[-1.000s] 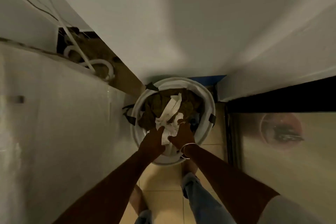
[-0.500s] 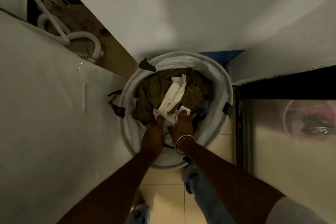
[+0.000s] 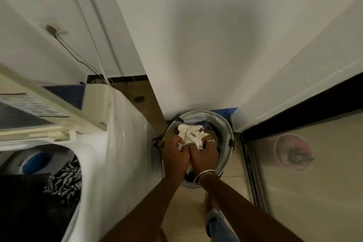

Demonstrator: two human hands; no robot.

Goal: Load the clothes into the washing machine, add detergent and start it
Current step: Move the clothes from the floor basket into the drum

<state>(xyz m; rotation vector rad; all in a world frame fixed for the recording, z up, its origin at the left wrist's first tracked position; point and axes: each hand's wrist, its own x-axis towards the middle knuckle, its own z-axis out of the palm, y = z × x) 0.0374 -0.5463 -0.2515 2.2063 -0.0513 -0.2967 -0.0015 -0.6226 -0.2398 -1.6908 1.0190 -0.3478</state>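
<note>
A white laundry basket point(image 3: 225, 129) stands on the floor against the wall. Both hands are over it, side by side. My left hand point(image 3: 173, 155) and my right hand point(image 3: 204, 155) grip a bundle of clothes, a crumpled white cloth point(image 3: 191, 135) on top of olive-brown fabric point(image 3: 169, 137). The bundle sits above the basket's rim. At the left is the top-loading washing machine point(image 3: 121, 143) with its lid point(image 3: 39, 108) raised. A black-and-white striped garment point(image 3: 64, 177) lies in its dark drum.
A blue cap point(image 3: 36, 163) sits inside the machine's rim. A white wall rises ahead. A glass door with a dark frame point(image 3: 294, 163) closes the right side. The tiled floor point(image 3: 186, 212) between machine and door is narrow. My legs stand below the basket.
The camera has lifted and turned left, bringing the open machine into view. Both hands have gathered the white and olive clothes into a bundle and raised it out of the basket.
</note>
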